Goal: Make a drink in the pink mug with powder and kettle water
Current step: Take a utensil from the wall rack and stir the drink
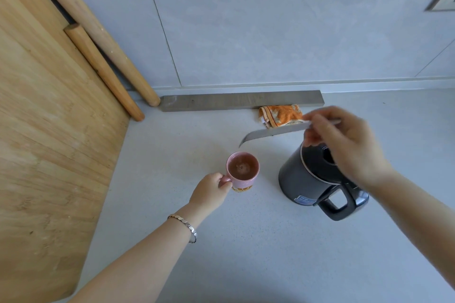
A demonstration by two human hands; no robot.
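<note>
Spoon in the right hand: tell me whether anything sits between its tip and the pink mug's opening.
Nothing visible does. The spoon, held in the right hand, hangs above the bare countertop just beyond the pink mug, whose mouth is uncovered. The left hand grips only the handle; the kettle stands off to the right.

Her left arm reaches forward from low in view, bare, with a bracelet [185,225] at the wrist. The left hand [209,192] is curled, fingers closed in a grip round the handle of the pink mug [242,170]. The right arm comes in from the right, raised higher, and the right hand [342,140] pinches a spoon [273,131] between thumb and fingertips.
</note>
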